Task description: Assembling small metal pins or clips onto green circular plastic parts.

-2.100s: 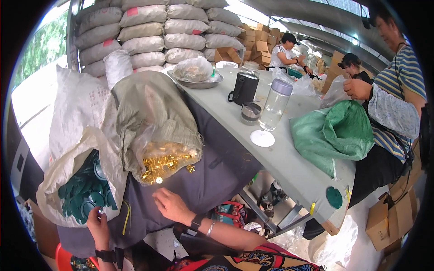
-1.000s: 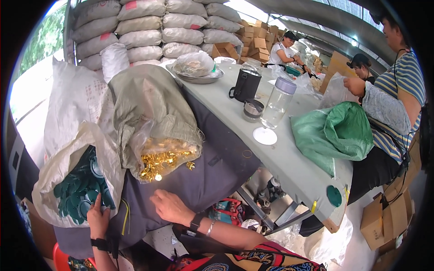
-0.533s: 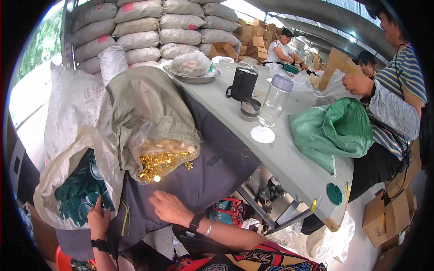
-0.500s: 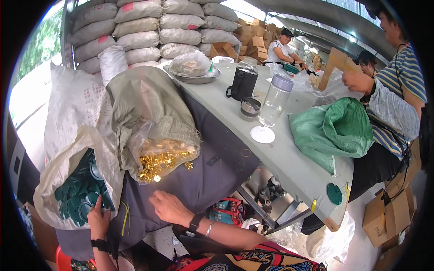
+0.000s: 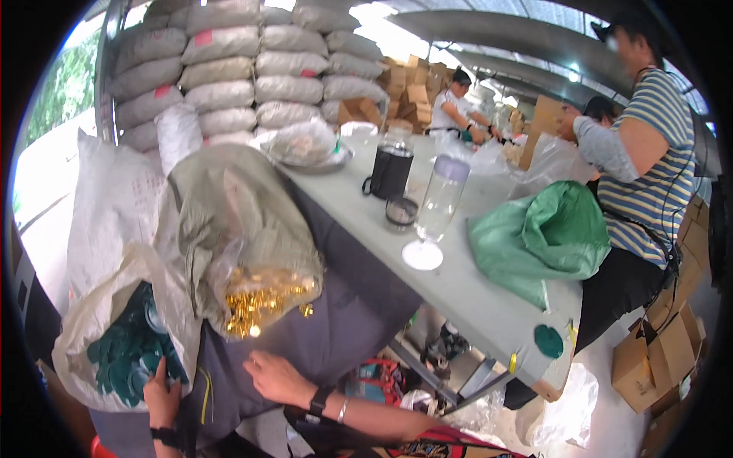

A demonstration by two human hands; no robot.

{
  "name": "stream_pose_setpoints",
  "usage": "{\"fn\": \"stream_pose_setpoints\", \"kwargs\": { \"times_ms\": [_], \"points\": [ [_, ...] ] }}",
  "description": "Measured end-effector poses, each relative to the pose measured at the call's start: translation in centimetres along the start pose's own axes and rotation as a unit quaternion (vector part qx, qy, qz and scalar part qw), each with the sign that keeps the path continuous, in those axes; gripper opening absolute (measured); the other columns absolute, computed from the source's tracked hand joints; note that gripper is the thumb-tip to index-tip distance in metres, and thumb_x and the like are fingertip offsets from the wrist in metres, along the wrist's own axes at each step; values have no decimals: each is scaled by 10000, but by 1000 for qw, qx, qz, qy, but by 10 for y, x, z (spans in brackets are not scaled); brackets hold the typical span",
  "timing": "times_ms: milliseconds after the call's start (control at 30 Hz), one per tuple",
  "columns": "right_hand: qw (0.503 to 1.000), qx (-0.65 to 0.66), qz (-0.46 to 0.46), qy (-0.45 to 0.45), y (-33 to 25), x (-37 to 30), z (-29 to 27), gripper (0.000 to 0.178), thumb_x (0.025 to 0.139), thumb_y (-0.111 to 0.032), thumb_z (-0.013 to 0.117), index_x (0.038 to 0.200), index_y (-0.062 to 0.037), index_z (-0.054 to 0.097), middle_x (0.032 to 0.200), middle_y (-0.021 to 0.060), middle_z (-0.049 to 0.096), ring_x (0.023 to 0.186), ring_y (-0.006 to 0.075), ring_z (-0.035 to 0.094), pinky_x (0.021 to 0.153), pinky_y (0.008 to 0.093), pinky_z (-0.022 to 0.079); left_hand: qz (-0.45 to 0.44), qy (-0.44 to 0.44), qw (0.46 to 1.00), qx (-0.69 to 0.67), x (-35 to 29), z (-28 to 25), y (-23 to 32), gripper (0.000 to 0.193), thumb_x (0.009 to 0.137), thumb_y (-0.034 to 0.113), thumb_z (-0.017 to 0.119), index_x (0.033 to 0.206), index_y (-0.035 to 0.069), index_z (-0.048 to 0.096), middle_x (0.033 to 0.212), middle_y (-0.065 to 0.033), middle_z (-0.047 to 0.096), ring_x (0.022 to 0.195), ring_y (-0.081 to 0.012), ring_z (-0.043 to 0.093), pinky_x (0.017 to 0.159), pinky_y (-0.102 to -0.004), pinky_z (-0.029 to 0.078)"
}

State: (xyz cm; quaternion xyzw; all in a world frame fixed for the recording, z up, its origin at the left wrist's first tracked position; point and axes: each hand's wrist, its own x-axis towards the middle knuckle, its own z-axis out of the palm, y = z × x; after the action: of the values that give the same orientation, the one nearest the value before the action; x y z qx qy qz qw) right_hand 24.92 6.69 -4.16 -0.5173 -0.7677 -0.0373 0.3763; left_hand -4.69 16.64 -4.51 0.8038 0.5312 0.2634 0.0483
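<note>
My left hand (image 5: 161, 398) is at the mouth of a white woven sack (image 5: 76, 359) at the left, index finger stretched out onto dark green discs (image 5: 122, 347) inside it. No disc shows lifted in it. My right hand (image 5: 276, 379) is low over the grey cloth (image 5: 347, 317), fingers loosely bent, with nothing visible in them. Just beyond it, a grey-green sack (image 5: 237, 191) spills shiny gold metal pieces (image 5: 256, 307) from its open end. Between my hands a yellow strip (image 5: 205, 393) lies on the cloth.
A long table (image 5: 366, 221) carries a clear bottle (image 5: 439, 202), black cup (image 5: 389, 169), metal tray (image 5: 324, 162) and green sack (image 5: 527, 237). A green disc (image 5: 548, 341) is at its near corner. Co-workers stand beyond and at the right. Cardboard boxes (image 5: 649, 362) sit on the floor.
The view has shifted, so the table and sacks appear slightly lower and further left. My hands stay at the same spots. The co-worker at right has shifted an arm toward the cardboard.
</note>
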Motion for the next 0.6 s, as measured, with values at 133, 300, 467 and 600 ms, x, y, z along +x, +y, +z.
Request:
{"fn": "stream_pose_setpoints", "kwargs": {
  "times_ms": [133, 300, 467, 600],
  "points": [
    [1000, 11, 18, -17, 2, -6, 3, 152, 751, -32, 562, 871, -12, 470, 892, 140, 433, 832, 302, 519, 721, 405, 459, -6, -6, 1000, -2, 0, 5, 1, 687, 641, 108, 688, 1305, 66, 516, 833, -243, 608, 743, -401, 606, 684, -457, 478],
    [999, 0, 18, -32, 2, -4, -2, 165, 749, -35, 569, 877, -16, 466, 903, 141, 427, 844, 300, 519, 731, 403, 463, 9, 20, 1000, -12, 0, 2, 6, 669, 642, 102, 686, 1291, 62, 531, 800, -230, 598, 715, -395, 597, 676, -452, 477],
    [999, 2, 23, -34, 2, -1, -6, 168, 745, -33, 570, 879, -16, 469, 905, 140, 427, 851, 298, 521, 736, 403, 465, -10, 3, 1000, -5, 3, 0, 9, 664, 647, 99, 682, 1292, 60, 530, 798, -233, 597, 708, -393, 598, 667, -451, 476],
    [999, 2, 27, -36, 1, -1, -5, 166, 742, -33, 571, 875, -14, 472, 904, 141, 431, 856, 296, 519, 742, 402, 463, 11, 15, 1000, -11, 3, 1, 7, 659, 654, 99, 681, 1295, 63, 529, 789, -232, 593, 693, -389, 594, 656, -454, 471]
  ]
}}
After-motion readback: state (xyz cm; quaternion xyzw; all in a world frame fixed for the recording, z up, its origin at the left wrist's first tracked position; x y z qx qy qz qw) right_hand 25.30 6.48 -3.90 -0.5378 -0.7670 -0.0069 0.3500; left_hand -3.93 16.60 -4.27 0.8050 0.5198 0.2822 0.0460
